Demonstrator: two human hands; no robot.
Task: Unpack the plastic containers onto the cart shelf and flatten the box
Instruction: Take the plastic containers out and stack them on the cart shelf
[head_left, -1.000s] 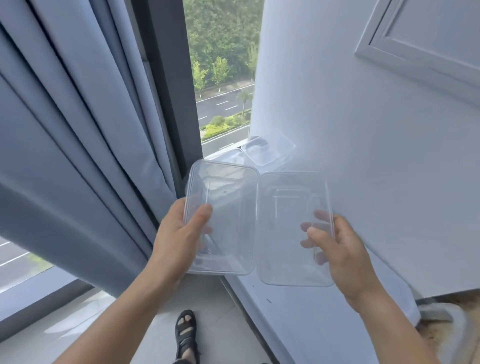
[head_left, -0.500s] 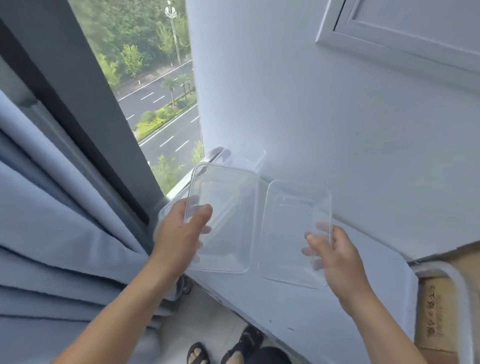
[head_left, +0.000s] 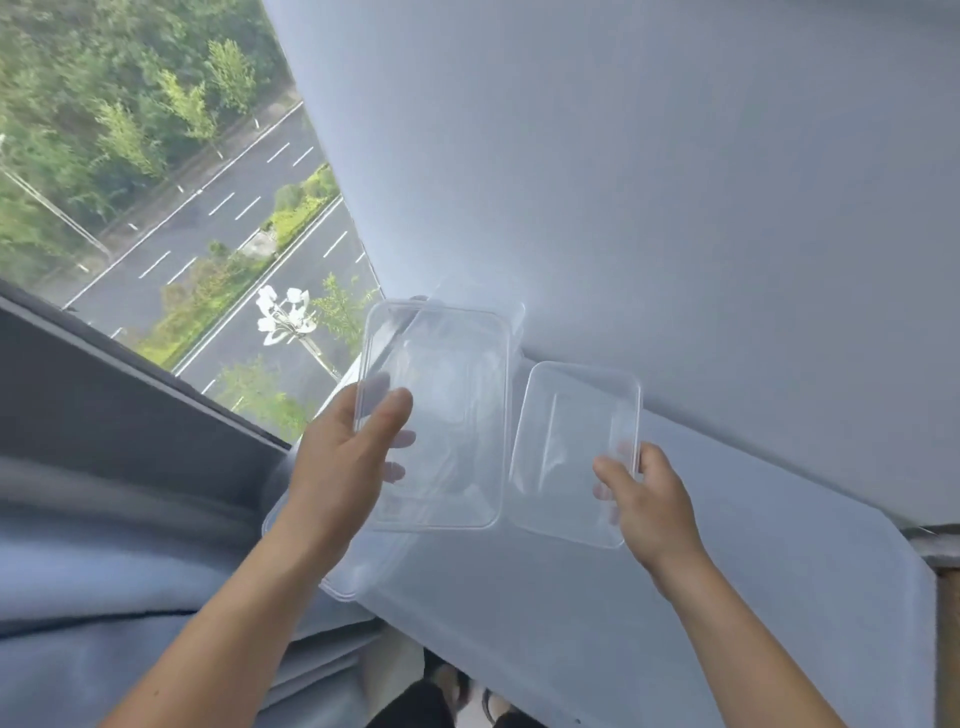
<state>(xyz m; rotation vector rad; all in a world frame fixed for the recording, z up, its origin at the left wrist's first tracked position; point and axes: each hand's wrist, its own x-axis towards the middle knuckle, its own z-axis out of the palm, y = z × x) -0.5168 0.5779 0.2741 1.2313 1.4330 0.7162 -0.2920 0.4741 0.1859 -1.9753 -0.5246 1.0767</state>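
Currently: left hand (head_left: 343, 467) grips larger clear container (head_left: 447, 415) at its 9 o'clock edge; right hand (head_left: 649, 499) pinches smaller clear container (head_left: 566, 441) at 4 o'clock corner.

An upper-floor room is indicated: through a large window (head_left: 130, 156) a tree-lined road (head_left: 244, 208) is seen far below, and the glass is flanked by a grey curtain (head_left: 104, 571), a plain white wall (head_left: 675, 182) and a white ledge (head_left: 701, 597)
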